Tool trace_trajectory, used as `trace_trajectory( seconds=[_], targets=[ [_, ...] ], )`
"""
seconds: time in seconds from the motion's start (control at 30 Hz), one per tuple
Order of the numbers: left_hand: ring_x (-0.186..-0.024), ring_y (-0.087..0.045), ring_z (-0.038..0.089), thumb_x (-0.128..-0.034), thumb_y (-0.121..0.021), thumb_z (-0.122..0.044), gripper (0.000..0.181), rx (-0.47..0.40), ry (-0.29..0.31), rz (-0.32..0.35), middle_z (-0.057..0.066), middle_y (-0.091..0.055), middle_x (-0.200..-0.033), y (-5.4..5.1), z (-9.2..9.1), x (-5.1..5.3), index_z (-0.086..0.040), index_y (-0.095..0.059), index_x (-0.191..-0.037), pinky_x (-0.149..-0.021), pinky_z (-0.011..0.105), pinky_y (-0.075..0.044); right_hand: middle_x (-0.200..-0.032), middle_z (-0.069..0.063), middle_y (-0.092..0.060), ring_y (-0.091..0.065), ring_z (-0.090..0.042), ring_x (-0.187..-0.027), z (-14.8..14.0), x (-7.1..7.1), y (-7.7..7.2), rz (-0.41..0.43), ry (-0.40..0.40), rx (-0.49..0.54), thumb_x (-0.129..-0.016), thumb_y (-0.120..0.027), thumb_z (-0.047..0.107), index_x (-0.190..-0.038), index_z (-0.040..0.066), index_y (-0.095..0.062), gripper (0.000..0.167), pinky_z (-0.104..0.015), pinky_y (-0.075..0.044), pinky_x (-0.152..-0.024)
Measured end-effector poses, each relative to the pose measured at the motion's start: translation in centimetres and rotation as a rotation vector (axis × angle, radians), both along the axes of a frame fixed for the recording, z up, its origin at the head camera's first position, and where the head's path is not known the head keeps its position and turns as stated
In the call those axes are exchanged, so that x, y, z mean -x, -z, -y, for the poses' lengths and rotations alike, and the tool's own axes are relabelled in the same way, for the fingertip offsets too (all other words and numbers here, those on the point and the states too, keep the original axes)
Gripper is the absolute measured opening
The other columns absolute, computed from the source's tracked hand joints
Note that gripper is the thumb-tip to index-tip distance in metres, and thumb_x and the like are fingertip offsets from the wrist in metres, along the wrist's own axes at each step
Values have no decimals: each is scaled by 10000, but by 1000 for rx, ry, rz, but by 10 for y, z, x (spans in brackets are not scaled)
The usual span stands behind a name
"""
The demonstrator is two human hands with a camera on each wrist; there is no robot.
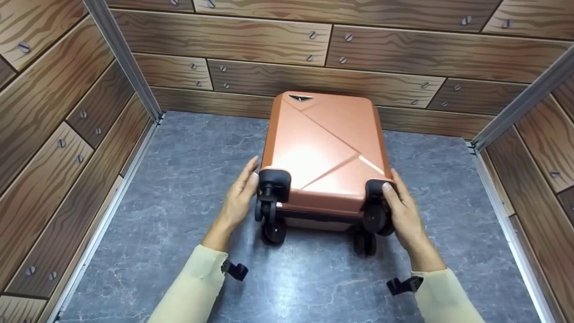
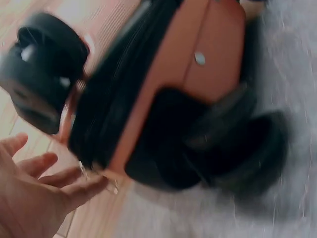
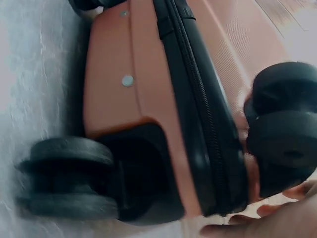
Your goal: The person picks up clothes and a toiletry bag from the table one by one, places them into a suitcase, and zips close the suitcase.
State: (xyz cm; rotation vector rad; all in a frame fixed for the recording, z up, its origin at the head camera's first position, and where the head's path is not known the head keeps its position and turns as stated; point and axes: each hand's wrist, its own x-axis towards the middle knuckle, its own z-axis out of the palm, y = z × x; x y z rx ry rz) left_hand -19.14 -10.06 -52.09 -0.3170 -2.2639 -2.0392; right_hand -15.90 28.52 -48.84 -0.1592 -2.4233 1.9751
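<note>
An orange-pink hard-shell suitcase (image 1: 323,143) lies flat, its wheeled end facing me. Black caster wheels (image 1: 274,231) stick out at its near corners. In the head view my left hand (image 1: 239,197) is at the left near corner, fingers extended along the side. The left wrist view shows its fingers spread, the fingertips at or very near the shell. My right hand (image 1: 403,215) lies along the right near corner, thumb over the black wheel housing (image 1: 378,189) and fingers along the side. The right wrist view shows the zipper (image 3: 205,106) and only part of that hand.
A grey marbled floor (image 1: 179,179) surrounds the suitcase. Wood-patterned panels (image 1: 269,40) rise behind it and on both sides, with metal corner posts (image 1: 128,58) between them. The suitcase's far end is close to the back panel.
</note>
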Motion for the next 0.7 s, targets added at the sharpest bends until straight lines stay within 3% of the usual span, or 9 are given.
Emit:
trace_trajectory(
  seconds=[0.07,0.13,0.2,0.37,0.53,0.7],
  targets=[
    [-1494,-445,379,-1111,-470,-295,601,33,50,0,194,-406,-1661,-4,-5,-4,-158,-313,-1674,-1229,558,-355,-1739,-137,-238,-209,-264,-1579,1,1,3,13,3,32,-1129,-468,252,-1703,233,-206,631,-413,-130,-1304],
    [-1456,-480,374,-1089,-514,-319,657,80,64,-1,185,-413,-1655,-5,-8,-7,-213,-272,-1691,-1225,554,-347,-1741,-137,-233,-194,-260,-1589,2,1,5,7,3,39,-1126,-474,234,-1702,233,-209,634,-422,-119,-1311],
    [-1349,-559,375,-1065,-557,-346,690,118,58,6,168,-461,-1617,-5,-11,-10,-266,-273,-1689,-1156,568,-416,-1736,-144,-249,-200,-267,-1591,3,2,6,-6,4,30,-1121,-493,228,-1698,235,-225,636,-433,-126,-1312],
    [-1253,-592,361,-1036,-606,-330,681,129,34,-6,133,-496,-1576,-3,-12,-16,-273,-330,-1656,-1078,562,-463,-1729,-162,-271,-223,-305,-1586,4,2,7,-26,12,-19,-1104,-539,238,-1688,244,-265,646,-476,-137,-1305],
    [-1253,-590,350,-1040,-607,-319,690,112,49,-2,115,-475,-1593,-4,-11,-19,-274,-316,-1664,-1080,564,-461,-1728,-153,-272,-218,-300,-1586,2,-1,7,-34,2,-22,-1101,-539,230,-1688,242,-265,649,-484,-126,-1303],
    [-1310,-595,348,-1072,-572,-339,637,134,35,1,118,-489,-1607,-5,-8,-19,-266,-344,-1662,-1139,584,-425,-1735,-94,-277,-204,-237,-1597,-5,0,7,-32,-16,-36,-1124,-489,293,-1685,206,-281,605,-389,-145,-1305]
  ],
)
